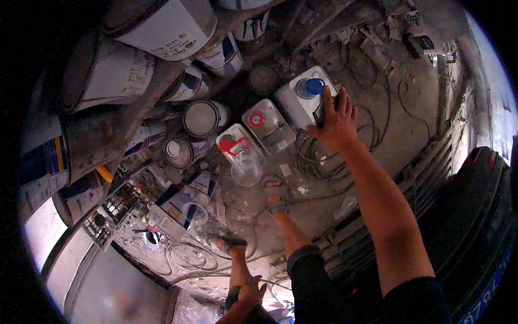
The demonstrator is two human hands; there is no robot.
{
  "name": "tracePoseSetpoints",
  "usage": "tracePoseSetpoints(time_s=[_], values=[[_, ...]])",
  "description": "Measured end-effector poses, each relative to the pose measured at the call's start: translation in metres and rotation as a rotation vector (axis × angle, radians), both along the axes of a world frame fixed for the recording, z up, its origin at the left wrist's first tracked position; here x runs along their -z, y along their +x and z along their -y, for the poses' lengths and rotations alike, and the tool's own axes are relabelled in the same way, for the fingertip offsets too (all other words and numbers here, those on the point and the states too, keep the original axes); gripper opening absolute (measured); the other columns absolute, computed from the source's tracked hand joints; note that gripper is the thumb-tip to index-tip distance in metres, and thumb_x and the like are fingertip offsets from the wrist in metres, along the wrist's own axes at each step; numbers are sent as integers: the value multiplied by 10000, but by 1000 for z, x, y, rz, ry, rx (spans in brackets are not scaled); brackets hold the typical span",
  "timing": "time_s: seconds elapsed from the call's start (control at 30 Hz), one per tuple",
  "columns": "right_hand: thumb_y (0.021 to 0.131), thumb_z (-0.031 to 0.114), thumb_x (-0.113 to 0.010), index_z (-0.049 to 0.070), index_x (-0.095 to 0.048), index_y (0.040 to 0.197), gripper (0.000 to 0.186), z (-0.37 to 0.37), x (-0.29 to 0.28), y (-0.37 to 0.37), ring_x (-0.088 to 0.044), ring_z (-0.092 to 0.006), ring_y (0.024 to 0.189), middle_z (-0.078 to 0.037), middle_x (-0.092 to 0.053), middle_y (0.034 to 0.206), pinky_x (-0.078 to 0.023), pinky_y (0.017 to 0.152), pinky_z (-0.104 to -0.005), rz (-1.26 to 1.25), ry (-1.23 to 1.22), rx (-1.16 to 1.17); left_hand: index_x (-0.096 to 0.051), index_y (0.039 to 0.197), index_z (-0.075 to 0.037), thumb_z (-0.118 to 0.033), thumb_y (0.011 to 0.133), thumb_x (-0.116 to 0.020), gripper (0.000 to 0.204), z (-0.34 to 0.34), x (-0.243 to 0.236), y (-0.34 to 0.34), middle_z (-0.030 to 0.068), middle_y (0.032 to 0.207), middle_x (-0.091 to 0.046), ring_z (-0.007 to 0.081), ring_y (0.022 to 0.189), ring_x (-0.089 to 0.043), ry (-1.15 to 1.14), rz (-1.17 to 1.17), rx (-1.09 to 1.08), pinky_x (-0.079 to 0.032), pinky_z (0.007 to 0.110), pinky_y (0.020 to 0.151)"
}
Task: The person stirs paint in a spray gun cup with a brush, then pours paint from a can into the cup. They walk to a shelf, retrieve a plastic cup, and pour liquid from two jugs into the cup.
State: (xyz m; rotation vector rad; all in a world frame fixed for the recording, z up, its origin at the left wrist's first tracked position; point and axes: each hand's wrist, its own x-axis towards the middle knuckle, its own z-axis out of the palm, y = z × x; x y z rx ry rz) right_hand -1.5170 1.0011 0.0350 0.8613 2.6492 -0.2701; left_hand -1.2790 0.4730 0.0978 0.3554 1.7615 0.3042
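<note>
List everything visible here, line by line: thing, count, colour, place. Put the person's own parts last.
Rectangular can with blue cap: one, grey-white, top centre, under the right hand.
Rectangular cans with red caps: two, grey-white, left of the blue-capped one.
Clear plastic cup: one, transparent, on the floor by the nearer red-capped can.
Round paint cans: several, white and blue labels, stacked upper left.
Blue-and-white carton: one, lower left of centre.
Hoses and wires: several, pale, coiled on the dusty floor.
Sandalled feet: two, centre.
Left hand: one, on the left knee, bottom centre.
Right hand: one, fingers on the blue-capped can's handle.
</note>
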Motion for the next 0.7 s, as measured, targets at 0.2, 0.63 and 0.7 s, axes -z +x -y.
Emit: tracePoseSetpoints(time_s=[0.2,0.63,0.7], values=[[592,352,-791,174,-279,1464,1027,-17,-22,10,-300,-443,1321,-277,-234,1464,-319,1059,-496,-94,-121,101,-532,1198,-9,-315,861,-613,462,-15,-6,-21,233,1105,-612,383,1024,-597,14,-4,27,-493,447,877],[525,399,-780,266,-434,1395,945,9,-206,118,-377,-449,1233,-105,-197,1542,-368,962,-572,176,-24,-551,-527,1224,-116,-165,800,-667,449,-257,-81,-188,187,1287,-516,403,1083,-554,787,-567,-53,-481,493,889],[619,391,-723,285,-476,1355,783,11,-209,125,-404,-447,1186,-63,-236,1534,-388,927,-557,258,-134,-661,-537,1225,-126,-203,830,-628,413,-290,-94,-203,181,1287,-517,378,1081,-565,897,-560,126,-452,606,846]])
